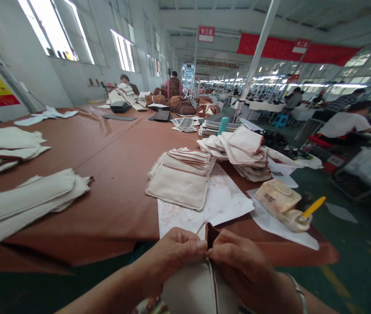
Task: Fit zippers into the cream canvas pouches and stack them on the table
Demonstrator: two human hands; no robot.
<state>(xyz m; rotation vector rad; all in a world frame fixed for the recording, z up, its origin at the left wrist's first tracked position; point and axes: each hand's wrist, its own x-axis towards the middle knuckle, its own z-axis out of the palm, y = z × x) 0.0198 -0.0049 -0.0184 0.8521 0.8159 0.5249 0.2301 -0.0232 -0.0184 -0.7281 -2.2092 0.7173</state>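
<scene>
Close to my body, below the table's front edge, is a cream fabric piece (190, 285) with a dark brown seam down its middle. My left hand (182, 246) pinches its upper end from the left. Opposite, my right hand (237, 253) is closed on the same end, beside a dark brown flap (211, 234) that stands up between the hands. The fingertips almost meet at the seam. Just beyond lies a fanned stack of cream panels (178, 185) with brown edging, partly on a stained white sheet (226, 205).
A brown-covered table (116, 161) stretches ahead. Cream pieces (31, 196) lie at left, and another cream stack (246, 148) stands at right by a teal bottle (223, 125). Near the right edge sits a stained plastic container (278, 196) with a yellow handle (314, 207). Co-workers sit farther off.
</scene>
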